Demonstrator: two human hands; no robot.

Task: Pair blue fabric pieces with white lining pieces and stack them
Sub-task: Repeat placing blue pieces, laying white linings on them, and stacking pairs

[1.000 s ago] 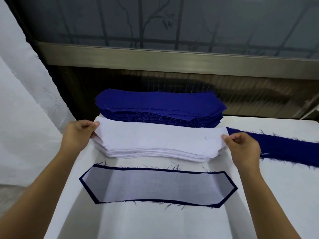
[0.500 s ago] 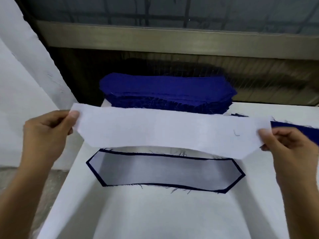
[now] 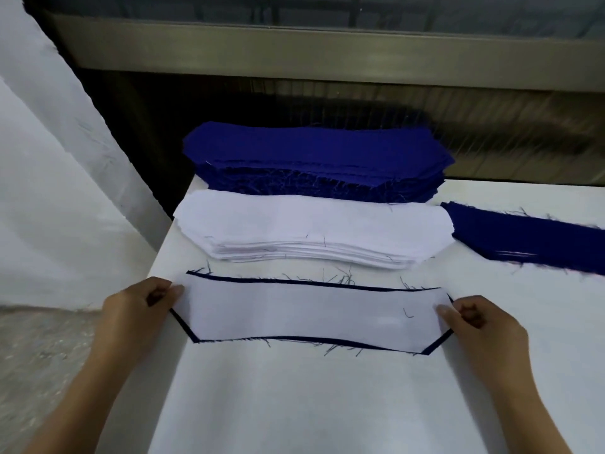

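Observation:
A white lining piece (image 3: 311, 314) lies over the paired stack at the table's near middle, with the blue fabric edge (image 3: 327, 285) of that stack showing around it. My left hand (image 3: 140, 306) pinches the lining's left end and my right hand (image 3: 481, 326) pinches its right end. Behind it sits a stack of white lining pieces (image 3: 314, 231). Further back stands a thick stack of blue fabric pieces (image 3: 314, 158).
The white table (image 3: 311, 404) runs toward me; its left edge drops to the floor (image 3: 42, 339). More blue fabric (image 3: 530, 240) lies at the right. A metal window sill (image 3: 327, 50) runs behind the stacks, and white cloth (image 3: 49, 158) hangs at the left.
Both hands lifted one white lining piece off the white stack, carried it toward me and lowered it onto the paired stack with the blue edge.

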